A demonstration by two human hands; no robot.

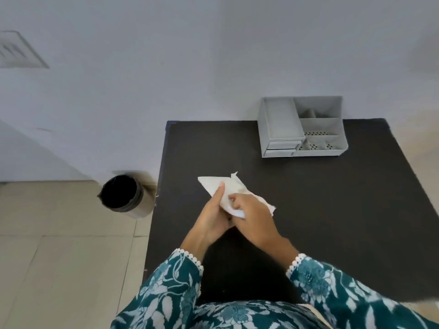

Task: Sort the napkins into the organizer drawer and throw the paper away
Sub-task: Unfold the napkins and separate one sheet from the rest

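Two hands, left hand (pixel 213 210) and right hand (pixel 251 214), grip one napkin packet (pixel 228 186); advice: tear wrapper gently, organizer (pixel 301 127) far ahead-right, bin (pixel 123 193) left.

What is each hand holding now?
Left hand: closed on the napkin packet.
Right hand: closed on the same napkin packet.

Left hand (pixel 215 213) and right hand (pixel 251 216) grip a white napkin packet (pixel 228 186) above the dark table (pixel 332 198).
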